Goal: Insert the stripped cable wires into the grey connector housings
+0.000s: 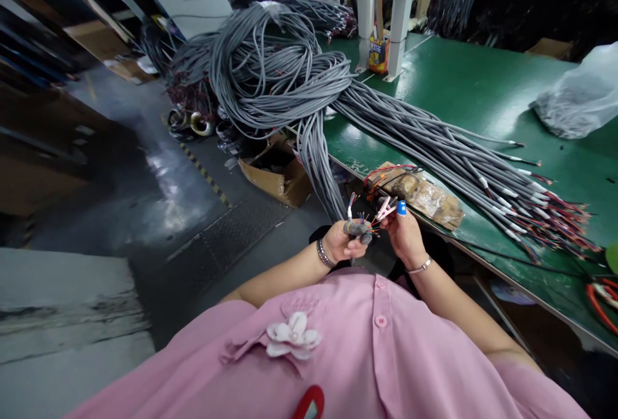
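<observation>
While its coloured wires fan upward, the grey cable end (356,228) stands roughly upright off the desk's (463,94) near edge, left hand (342,242) clenched around it; right hand (404,233) pinches pink strands (386,208) beside it.

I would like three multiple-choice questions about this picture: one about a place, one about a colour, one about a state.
1. Where does the big bundle of grey cables lie?
A. on the green table
B. inside the cardboard box
C. on the person's lap

2. What colour is the cover on the right hand fingertip?
A. yellow
B. blue
C. black

3. What is the left hand doing?
A. resting flat and open
B. gripping a grey cable end
C. holding scissors

Answers: 1 A, the bundle spreads over the green top; 2 B, the tip is blue; 3 B, fingers close around the cable end with coloured wires.
</observation>
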